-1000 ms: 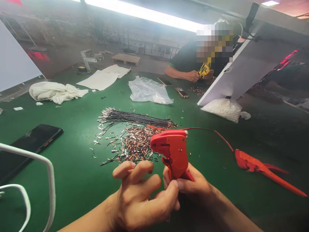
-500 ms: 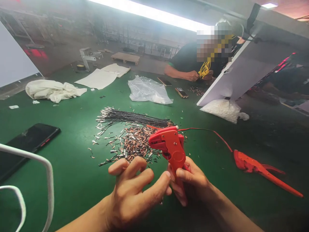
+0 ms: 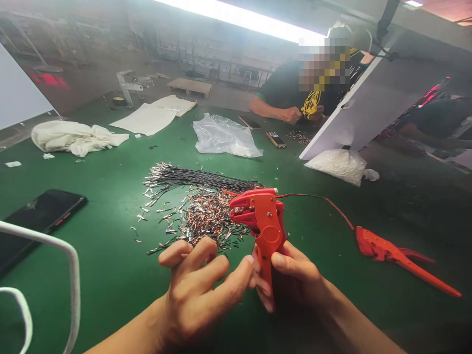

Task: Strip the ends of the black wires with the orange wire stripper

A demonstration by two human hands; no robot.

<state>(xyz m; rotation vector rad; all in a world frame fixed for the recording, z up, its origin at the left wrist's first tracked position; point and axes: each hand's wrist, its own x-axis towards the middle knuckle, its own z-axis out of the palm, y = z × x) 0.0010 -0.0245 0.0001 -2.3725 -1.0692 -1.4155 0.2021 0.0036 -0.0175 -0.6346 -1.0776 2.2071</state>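
My right hand [image 3: 298, 268] is wrapped round the handle of a red wire stripper [image 3: 271, 231], which stands nearly upright with its jaws pointing left. Just left of the handle, the thumb and forefinger of my left hand [image 3: 206, 290] are pinched together. A thin wire [image 3: 254, 242] shows faintly above those fingertips, under the jaws; most of it is hidden. My other left fingers are curled and raised. Behind the tool lies a heap of short copper and black wire offcuts [image 3: 210, 216]. A bundle of black wires [image 3: 199, 176] with metal ends lies beyond the heap.
A second red stripper [image 3: 401, 258] lies right. Left are a black phone [image 3: 44, 216] and a white cable [image 3: 73, 275]. Farther back lie white cloth [image 3: 73, 136], a clear plastic bag [image 3: 224, 135] and a filled bag [image 3: 337, 164] beside a panel. Across the table a person handles yellow wire [image 3: 311, 104].
The wire stripper has turned more upright, and its jaws look wider apart. My left hand has shifted slightly left, with its pinched fingertips still near the handle.
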